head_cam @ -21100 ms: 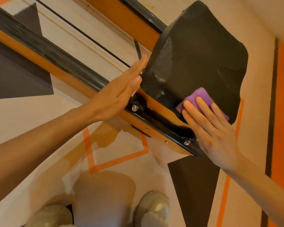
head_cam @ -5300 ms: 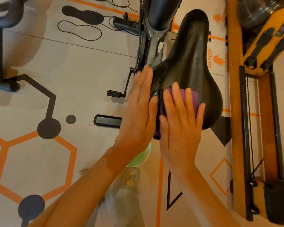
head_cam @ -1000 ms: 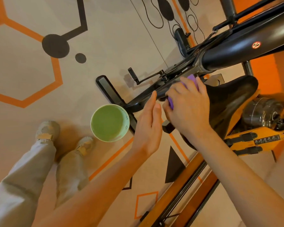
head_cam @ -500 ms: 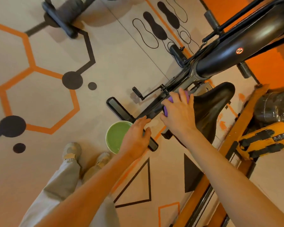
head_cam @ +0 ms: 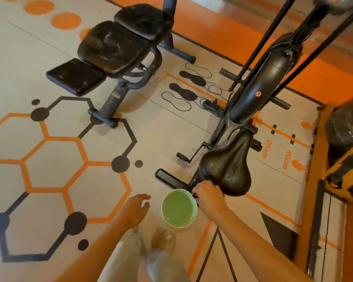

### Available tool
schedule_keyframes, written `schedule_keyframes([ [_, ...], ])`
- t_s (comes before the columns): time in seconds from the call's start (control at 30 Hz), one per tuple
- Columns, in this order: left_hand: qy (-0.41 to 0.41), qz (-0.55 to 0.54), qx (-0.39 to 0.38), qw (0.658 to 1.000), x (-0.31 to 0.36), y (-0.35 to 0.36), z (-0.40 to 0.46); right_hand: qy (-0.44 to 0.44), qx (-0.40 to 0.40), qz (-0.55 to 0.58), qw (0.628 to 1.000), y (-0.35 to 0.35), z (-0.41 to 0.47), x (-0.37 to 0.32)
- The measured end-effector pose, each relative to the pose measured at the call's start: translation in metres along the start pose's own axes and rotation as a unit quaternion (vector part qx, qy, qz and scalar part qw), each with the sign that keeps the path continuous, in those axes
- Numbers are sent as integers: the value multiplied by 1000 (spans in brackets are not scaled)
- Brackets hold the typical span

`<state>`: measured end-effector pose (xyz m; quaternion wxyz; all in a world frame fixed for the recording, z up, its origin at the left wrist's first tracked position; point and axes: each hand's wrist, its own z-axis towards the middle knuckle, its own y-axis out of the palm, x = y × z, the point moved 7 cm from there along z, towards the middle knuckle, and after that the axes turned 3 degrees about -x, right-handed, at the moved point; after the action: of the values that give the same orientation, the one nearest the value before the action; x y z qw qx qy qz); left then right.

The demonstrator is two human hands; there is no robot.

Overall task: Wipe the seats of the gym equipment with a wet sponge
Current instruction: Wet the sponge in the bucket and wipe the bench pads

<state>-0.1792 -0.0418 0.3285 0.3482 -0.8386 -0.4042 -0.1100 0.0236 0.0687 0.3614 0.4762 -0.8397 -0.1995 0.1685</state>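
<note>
I see my right hand clenched on the purple sponge beside the glossy, pear-shaped saddle, left hand loosely released nearby

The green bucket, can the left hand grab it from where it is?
Probably yes: the open left hand hovers just beside the green bucket, with only bare floor between them.

We have a single head-worn wide-angle view, looking steeply down from standing height at the floor.
</note>
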Motion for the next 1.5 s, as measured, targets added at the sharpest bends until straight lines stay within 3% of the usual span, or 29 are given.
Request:
schedule_keyframes([
  [0.5, 13, 103, -61, 993, -110, -134, 27, 193, -158, 106, 963, 17, 18, -43],
  [0.7, -48, 92, -30, 994, -187, -235, 56, 254, -198, 165, 932, 13, 48, -77],
  [0.9, -104, 105, -53, 988, -222, -290, 83, 295, -232, 207, 904, 2, 78, -93],
  [1.17, -111, 92, -73, 987, -156, -338, 168, 293, -216, 201, 909, -60, 199, -50],
  [1.5, -51, 55, -17, 997, -9, -432, 275, 212, -170, 94, 958, -172, 340, 23],
])
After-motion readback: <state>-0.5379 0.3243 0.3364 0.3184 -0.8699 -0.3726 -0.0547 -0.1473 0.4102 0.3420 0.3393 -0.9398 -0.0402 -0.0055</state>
